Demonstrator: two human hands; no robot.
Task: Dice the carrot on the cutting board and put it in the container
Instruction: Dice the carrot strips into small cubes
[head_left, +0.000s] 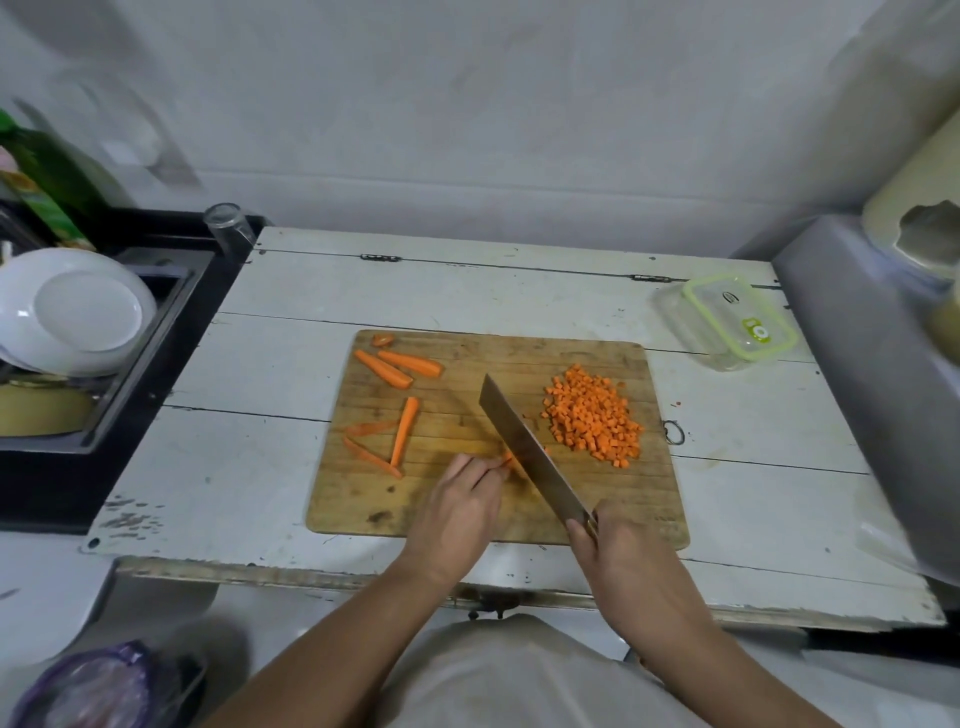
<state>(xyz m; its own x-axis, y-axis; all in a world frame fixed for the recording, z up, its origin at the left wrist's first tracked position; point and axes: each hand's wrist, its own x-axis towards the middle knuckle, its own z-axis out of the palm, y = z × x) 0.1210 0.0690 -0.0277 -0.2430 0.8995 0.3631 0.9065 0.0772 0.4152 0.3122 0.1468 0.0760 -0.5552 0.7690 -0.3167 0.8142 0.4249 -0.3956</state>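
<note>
Head view: a short bundle of carrot strips (510, 460) is seen lying near the middle of the wooden cutting board (363, 499), pinned under the curled fingertips of the left hand (457, 512), which are bunched together on its left end. The cleaver (532, 451) is held by its handle in the right hand (626, 564), whose fingers are wrapped round the grip; the broad blade is angled up and to the left, its edge set against the right end of the strips just beside the left fingertips. A heap of diced carrot (592, 415) is piled on the right part of the board, apart from the blade. On the left part of the board several uncut pieces are spread: two thick carrot wedges (397, 366) side by side near the far corner, a small end piece (383, 340) beyond them, and three thin carrot sticks (387, 439) laid roughly in a triangle nearer the person. The clear container with a green-rimmed lid (737, 325) is placed on the white wooden table (270, 364), well apart from the board at the far right. At the left, white plates (78, 312) are stacked in a dark sink (156, 332), and a glass tumbler (228, 228) is seen upside down on the sink's far edge.
</note>
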